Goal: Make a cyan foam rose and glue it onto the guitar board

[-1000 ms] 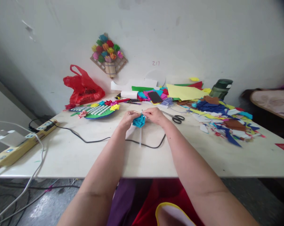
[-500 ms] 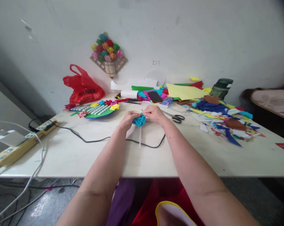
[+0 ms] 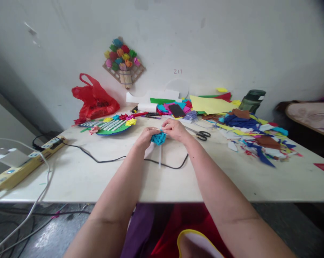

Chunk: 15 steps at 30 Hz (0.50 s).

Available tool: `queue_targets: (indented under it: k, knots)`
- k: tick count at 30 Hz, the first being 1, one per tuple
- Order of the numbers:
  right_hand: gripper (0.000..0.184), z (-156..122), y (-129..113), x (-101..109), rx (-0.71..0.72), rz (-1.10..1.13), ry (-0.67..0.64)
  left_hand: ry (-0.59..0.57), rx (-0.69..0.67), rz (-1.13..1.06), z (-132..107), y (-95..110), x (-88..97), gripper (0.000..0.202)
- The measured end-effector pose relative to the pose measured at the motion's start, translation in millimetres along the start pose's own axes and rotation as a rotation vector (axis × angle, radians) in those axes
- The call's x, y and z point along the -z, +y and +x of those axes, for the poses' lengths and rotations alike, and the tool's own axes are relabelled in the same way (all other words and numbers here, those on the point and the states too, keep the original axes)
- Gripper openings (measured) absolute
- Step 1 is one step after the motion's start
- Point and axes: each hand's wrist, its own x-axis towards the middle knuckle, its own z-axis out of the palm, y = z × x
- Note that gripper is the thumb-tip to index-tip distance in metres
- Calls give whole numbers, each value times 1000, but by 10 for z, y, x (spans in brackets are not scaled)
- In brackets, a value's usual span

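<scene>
A blue paper flower (image 3: 158, 139) of folded crepe-like layers is held up over the middle of the table. My left hand (image 3: 147, 136) is closed on its left side, thumb and fingers pinching the top edge. From the right, my right hand (image 3: 175, 129) pinches the flower's upper edge with thumb and forefinger. A pale translucent stick (image 3: 159, 157) shows below the flower; whether it touches the flower I cannot tell. Black-handled scissors (image 3: 203, 135) lie just right of my right hand, their blades partly hidden behind it.
A black cord (image 3: 97, 160) crosses the table from a power strip (image 3: 24, 163) at left. A green disc with paper flowers (image 3: 116, 129) and a red bag (image 3: 96, 98) stand behind. Paper scraps (image 3: 261, 138), a phone (image 3: 177, 110) and a green bottle (image 3: 251, 101) lie right and back.
My right hand's fingers have shifted slightly at the flower's top edge, and the flower has turned a little. Everything else stays put.
</scene>
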Motion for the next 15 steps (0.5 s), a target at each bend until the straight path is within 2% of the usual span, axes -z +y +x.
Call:
queue_targets:
  k: [9, 15]
  knots:
    - [12, -7, -3, -1, -3, -11, 4, 11, -12, -48, 57, -70, 42, 18]
    - [12, -2, 21, -31, 6, 14, 11, -26, -14, -25, 41, -62, 37, 23]
